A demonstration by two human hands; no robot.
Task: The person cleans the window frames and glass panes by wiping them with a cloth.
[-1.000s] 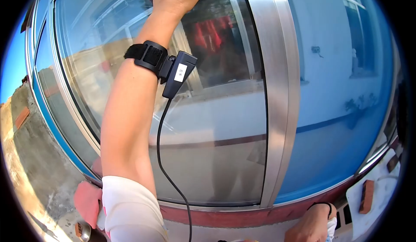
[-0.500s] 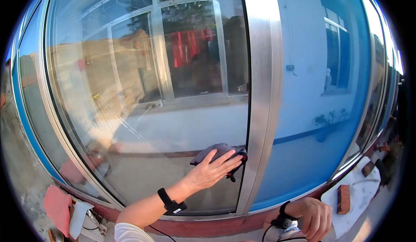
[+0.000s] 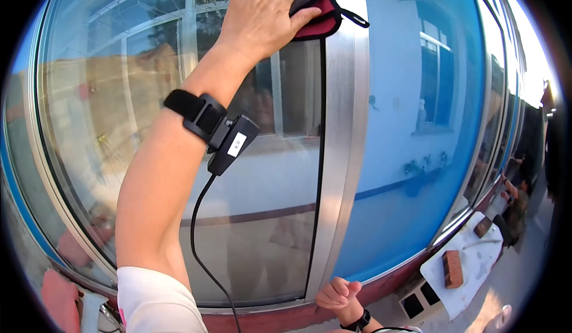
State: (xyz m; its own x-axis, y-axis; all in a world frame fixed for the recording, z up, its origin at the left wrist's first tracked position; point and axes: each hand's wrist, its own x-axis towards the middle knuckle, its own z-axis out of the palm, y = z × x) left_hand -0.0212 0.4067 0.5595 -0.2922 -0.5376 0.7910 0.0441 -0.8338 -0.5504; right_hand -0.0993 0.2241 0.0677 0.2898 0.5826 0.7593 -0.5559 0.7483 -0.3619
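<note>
At the top of the view, my left hand (image 3: pixel 262 11) presses a dark cloth with a red underside (image 3: pixel 319 23) flat against the upper part of the glass pane (image 3: pixel 262 178), beside the metal frame (image 3: pixel 345 130). Its fingers lie over the cloth, and their tips run out of view at the top edge. A black strap with a small device and a cable (image 3: pixel 229 145) is round the left wrist. Low down, near the foot of the frame, my right hand (image 3: pixel 338 293) has its fingers curled, with nothing visible in them.
Right of the frame is a blue pane (image 3: pixel 405 214). At the lower right, a brick (image 3: pixel 453 268) lies on a white board (image 3: pixel 471 291) beside a hollow block (image 3: pixel 420 302). Another person (image 3: pixel 517 205) is farther off at right. Pink material (image 3: pixel 59 300) lies lower left.
Half a second ago my left hand and the cloth were low on the pane; now both are at the top. My right hand has shifted left, its fingers now raised. The view has turned right.
</note>
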